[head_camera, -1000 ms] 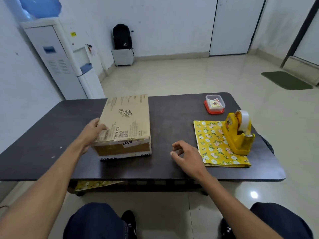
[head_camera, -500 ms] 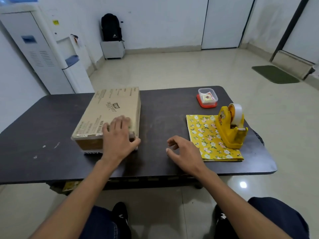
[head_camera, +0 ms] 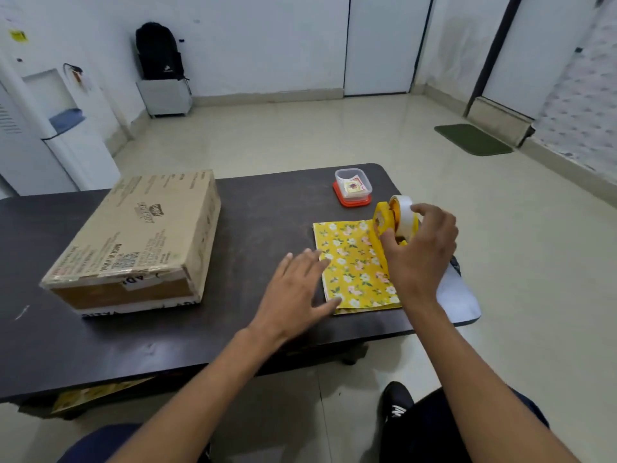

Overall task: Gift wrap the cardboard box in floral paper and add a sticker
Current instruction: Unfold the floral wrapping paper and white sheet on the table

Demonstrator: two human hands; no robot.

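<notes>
The cardboard box (head_camera: pixel 140 242) lies flat on the left of the dark table (head_camera: pixel 260 208), with no hand on it. A folded sheet of yellow floral paper (head_camera: pixel 350 262) lies at the table's right. A yellow tape dispenser (head_camera: pixel 389 217) stands on the paper's far right part. My right hand (head_camera: pixel 417 252) grips the dispenser, thumb on its left face and fingers over the tape roll. Flat and spread, my left hand (head_camera: pixel 297 292) has its fingertips at the paper's left edge. A small clear container on a red lid (head_camera: pixel 353 187) holds stickers behind the paper.
A white sheet (head_camera: pixel 457 295) pokes out from under my right hand at the table's right corner. More floral paper (head_camera: pixel 96 392) shows below the table's front left. A water dispenser (head_camera: pixel 60 128) stands left of the table, with open floor beyond.
My left hand left the box and moved right to the floral paper's edge. My right hand moved from the tabletop onto the tape dispenser and took hold of it.
</notes>
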